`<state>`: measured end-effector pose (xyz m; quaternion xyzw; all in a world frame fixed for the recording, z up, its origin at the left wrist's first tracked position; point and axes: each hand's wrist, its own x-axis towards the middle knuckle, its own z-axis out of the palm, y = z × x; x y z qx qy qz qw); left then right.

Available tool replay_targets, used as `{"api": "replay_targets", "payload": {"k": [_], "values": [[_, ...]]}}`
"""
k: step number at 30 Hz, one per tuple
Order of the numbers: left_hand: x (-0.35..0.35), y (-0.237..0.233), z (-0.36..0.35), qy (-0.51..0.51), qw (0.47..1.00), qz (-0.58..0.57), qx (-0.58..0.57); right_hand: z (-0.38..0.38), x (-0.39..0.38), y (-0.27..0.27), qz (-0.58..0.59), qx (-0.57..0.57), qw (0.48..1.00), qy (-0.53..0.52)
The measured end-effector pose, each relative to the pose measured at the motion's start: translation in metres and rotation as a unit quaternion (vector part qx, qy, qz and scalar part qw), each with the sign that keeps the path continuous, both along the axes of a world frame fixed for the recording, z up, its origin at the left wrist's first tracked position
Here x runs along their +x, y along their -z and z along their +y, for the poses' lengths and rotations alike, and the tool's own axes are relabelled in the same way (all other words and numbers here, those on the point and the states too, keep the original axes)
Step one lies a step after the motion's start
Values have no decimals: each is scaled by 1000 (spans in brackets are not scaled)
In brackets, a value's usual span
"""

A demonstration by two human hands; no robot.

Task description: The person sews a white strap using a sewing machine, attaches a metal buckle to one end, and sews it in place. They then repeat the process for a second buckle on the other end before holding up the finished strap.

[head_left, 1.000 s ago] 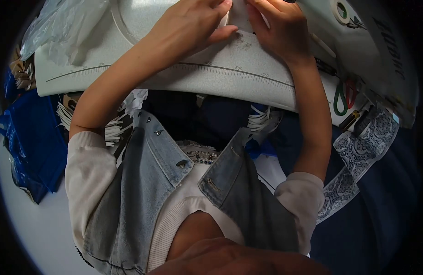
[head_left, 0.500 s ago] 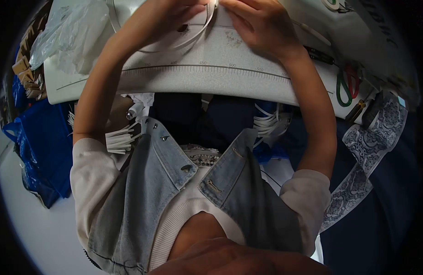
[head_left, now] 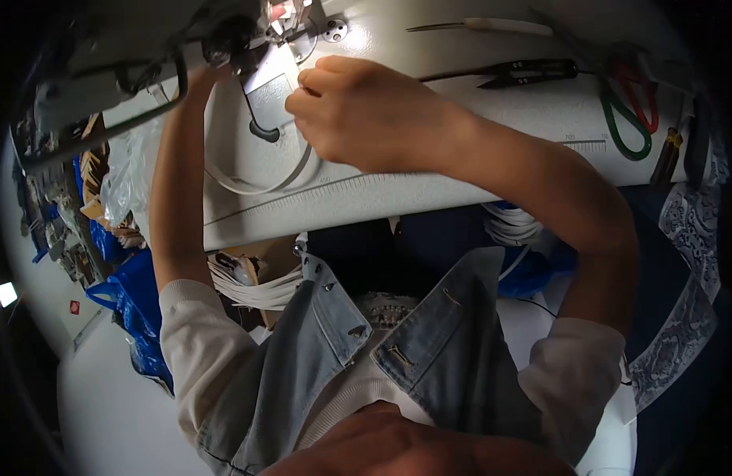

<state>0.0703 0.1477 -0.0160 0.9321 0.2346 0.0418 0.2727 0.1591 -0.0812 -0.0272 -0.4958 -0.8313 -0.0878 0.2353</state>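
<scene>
My right hand [head_left: 358, 115] is over the white sewing machine bed [head_left: 398, 186], just right of the lit needle area [head_left: 283, 16]. Its fingers are closed in a pinch on a narrow white strip [head_left: 259, 190], which loops down and left across the bed. A metal plate with a black curved end [head_left: 275, 99] lies left of these fingers. My left hand [head_left: 213, 77] reaches behind the dark machine head [head_left: 120, 91]; its fingers are hidden there, so what it touches cannot be seen.
To the right on the bed lie a white-handled pointed tool [head_left: 509, 26], black thread snips [head_left: 532, 73], green-and-red-handled scissors [head_left: 626, 123] and a screwdriver [head_left: 666, 157]. A clear plastic bag [head_left: 128, 182] is at left. White strips [head_left: 259, 289] hang below; patterned ribbon [head_left: 675, 341] trails at right.
The view has swung so the machine head and lit needle area now show. My hands, close together before, have separated; the left is now behind the machine head.
</scene>
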Motion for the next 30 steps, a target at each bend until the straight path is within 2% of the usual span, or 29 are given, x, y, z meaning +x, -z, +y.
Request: {"api": "replay_targets", "payload": {"k": [2,3,7,11,12,16,21,23,25,27,29,30], "values": [[-12,13,15,92,987,-128,6,-3,-7,-2,-11,5,1000,19],[-10,4,-2,67,983,-165,36,-5,-9,-2,-2,23,1000,18],[-26,1,19,61,985,-146,67,-17,-13,-10,19,8,1000,5],[-82,-24,38,28,985,-132,108,-25,-21,-14,40,-14,999,-29],[-100,-39,-4,20,984,-130,118,-29,-21,-17,22,-26,999,-40],[-100,-19,-2,-17,980,-124,155,-39,-21,-26,-23,-21,998,-61],[-124,-2,1,-90,967,-128,201,-40,-23,-22,-8,-13,996,-84],[-112,-10,-28,-115,977,-16,178,-41,-24,-20,-15,-20,993,-114],[-103,-7,-55,45,992,-79,89,-46,-23,-24,20,-70,984,-160],[-80,-21,-99,101,989,-105,15,-47,-20,-27,-13,-67,983,-171],[-82,-15,-103,150,980,-124,40,-50,-19,-30,-44,-70,981,-175],[-81,-20,-104,178,975,-88,99,-51,-18,-31,-53,-68,981,-172]]}}
